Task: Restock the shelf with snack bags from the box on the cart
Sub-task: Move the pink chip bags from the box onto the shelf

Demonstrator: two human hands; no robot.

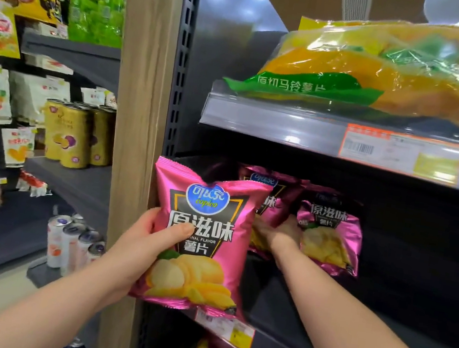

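Right hand (pixel 282 232), half hidden behind the pink bag (pixel 202 260), perhaps touches shelved bags (pixel 329 237); grip unclear. Left hand (pixel 144 247) grips that bag at a dark shelf (pixel 396 329).

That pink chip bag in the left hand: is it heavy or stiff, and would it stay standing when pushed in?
Probably light: the left hand holds the pink chip bag upright by one side. Its puffed, glossy foil suggests it is squashy and somewhat slippery. The shelved pink bags sit tilted, so it may tip if nudged.

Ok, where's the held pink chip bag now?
Head view, centre: the left hand grips the pink chip bag upright at the shelf's left end, beside the wooden post.
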